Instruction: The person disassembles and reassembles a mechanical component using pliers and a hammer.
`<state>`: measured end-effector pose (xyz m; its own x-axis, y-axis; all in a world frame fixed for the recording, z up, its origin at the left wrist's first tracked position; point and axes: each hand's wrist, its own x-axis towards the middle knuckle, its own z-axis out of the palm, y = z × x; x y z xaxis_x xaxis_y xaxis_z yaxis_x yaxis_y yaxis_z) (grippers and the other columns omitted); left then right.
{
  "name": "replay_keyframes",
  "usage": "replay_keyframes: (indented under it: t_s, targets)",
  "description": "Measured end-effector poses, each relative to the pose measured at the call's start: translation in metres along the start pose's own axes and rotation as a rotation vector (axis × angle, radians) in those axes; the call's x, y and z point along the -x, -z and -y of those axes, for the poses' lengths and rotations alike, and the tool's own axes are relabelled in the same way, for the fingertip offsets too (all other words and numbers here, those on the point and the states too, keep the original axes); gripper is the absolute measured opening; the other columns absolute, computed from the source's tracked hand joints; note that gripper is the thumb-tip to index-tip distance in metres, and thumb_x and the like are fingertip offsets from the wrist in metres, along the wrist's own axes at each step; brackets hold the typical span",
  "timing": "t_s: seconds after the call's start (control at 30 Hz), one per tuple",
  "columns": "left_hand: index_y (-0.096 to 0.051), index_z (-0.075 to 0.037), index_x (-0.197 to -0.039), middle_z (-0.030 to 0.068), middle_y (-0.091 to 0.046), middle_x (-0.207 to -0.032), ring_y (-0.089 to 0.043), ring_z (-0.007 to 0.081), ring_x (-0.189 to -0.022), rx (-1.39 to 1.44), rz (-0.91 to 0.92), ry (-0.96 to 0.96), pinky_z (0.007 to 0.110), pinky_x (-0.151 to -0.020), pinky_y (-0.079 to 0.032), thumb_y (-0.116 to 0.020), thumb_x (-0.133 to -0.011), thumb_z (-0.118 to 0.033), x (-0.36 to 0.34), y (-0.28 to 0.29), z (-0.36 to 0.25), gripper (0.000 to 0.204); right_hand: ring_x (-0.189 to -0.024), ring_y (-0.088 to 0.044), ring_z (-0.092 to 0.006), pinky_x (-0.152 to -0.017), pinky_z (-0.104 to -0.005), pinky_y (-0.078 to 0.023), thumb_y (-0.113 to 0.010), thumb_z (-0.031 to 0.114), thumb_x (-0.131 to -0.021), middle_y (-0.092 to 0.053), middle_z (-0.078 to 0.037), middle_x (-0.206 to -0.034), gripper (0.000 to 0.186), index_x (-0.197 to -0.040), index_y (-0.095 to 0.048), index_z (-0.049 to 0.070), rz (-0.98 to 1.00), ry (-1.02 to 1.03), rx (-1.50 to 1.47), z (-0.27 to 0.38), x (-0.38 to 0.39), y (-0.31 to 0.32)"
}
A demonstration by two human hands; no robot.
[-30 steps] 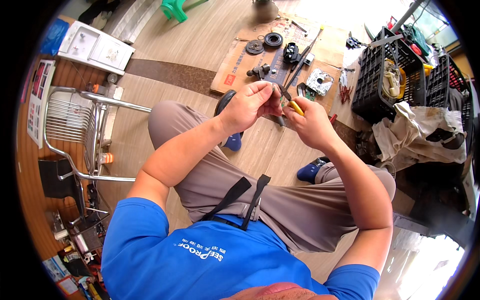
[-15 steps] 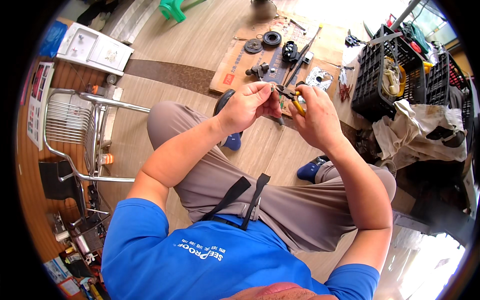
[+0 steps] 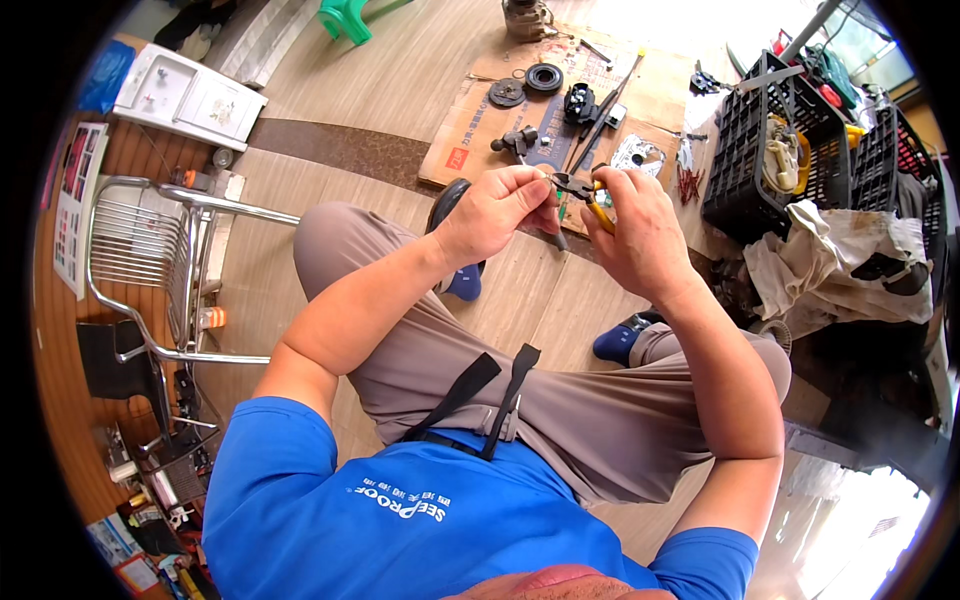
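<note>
My right hand grips a pair of pliers with yellow handles and a dark metal head. The jaws point left and meet the fingertips of my left hand. Thumb and fingers of that left hand pinch something too small to make out, right at the jaws. Beyond both hands lies a flattened cardboard sheet. On it, close to my left hand, rests a hammer, with a black ring-shaped part and a round disc farther off.
Black plastic crates stand at the right, with a stained cloth beside them. A metal-framed chair is at my left. A green stool and a white sink unit stand farther back. Several small parts and tools lie on the cardboard.
My hands stay nearly in place, with the pliers shifted very slightly. A blurred object at the far top edge now shows clearly as a brownish pot-like thing.
</note>
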<state>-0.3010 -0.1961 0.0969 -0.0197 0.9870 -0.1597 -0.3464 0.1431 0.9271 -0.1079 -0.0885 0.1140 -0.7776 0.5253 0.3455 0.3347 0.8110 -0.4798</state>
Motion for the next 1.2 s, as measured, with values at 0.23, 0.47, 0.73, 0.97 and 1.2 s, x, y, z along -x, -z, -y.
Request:
replay_keyframes:
  t_s: [0.23,0.47,0.73,0.97,1.2]
  targets:
    - [-0.058,-0.002,-0.094,0.0071,-0.062,-0.088,-0.064,0.0189,-0.084,0.072,0.062,0.026,0.037,-0.080,-0.054,-0.048,-0.100,-0.032,0.000,0.004,-0.001,0.032,-0.103,-0.055,-0.0377,-0.090,-0.0411,-0.044,-0.066,0.013,-0.083,-0.057,-0.020,-0.107,0.037,-0.116,-0.053,0.001,0.056,-0.030,-0.113,0.001,0.000,0.005]
    - [-0.057,-0.001,-0.091,0.0107,-0.059,-0.088,-0.063,0.0248,-0.086,0.311,0.149,0.066,0.043,-0.080,-0.054,-0.044,-0.102,-0.031,0.001,0.002,-0.004,0.034,-0.103,-0.054,-0.0364,-0.092,-0.0427,-0.043,-0.066,0.017,-0.084,-0.056,-0.020,-0.106,0.039,-0.117,-0.052,0.001,0.083,-0.044,-0.154,-0.001,0.001,0.003]
    - [-0.055,-0.002,-0.092,0.0119,-0.056,-0.086,-0.060,0.0287,-0.084,0.461,0.262,0.104,0.046,-0.080,-0.052,-0.036,-0.104,-0.030,0.002,-0.001,-0.014,0.036,-0.103,-0.054,-0.0362,-0.092,-0.0419,-0.044,-0.066,0.016,-0.083,-0.057,-0.019,-0.105,0.039,-0.116,-0.052,0.001,0.073,-0.055,-0.181,0.002,0.000,0.004]
    - [-0.054,-0.002,-0.090,0.0120,-0.055,-0.085,-0.058,0.0285,-0.081,0.566,0.280,0.079,0.046,-0.079,-0.050,-0.035,-0.104,-0.028,0.002,-0.001,-0.016,0.036,-0.102,-0.055,-0.0360,-0.091,-0.0416,-0.044,-0.067,0.016,-0.083,-0.058,-0.019,-0.104,0.039,-0.116,-0.052,0.000,0.059,-0.050,-0.195,0.003,0.000,0.004]
    - [-0.054,-0.003,-0.090,0.0105,-0.055,-0.084,-0.059,0.0264,-0.082,0.468,0.290,0.064,0.044,-0.079,-0.050,-0.038,-0.104,-0.029,0.001,-0.001,-0.014,0.033,-0.102,-0.055,-0.0354,-0.091,-0.0418,-0.044,-0.068,0.016,-0.083,-0.058,-0.018,-0.105,0.040,-0.116,-0.052,0.001,0.042,-0.024,-0.179,0.005,-0.002,0.007]
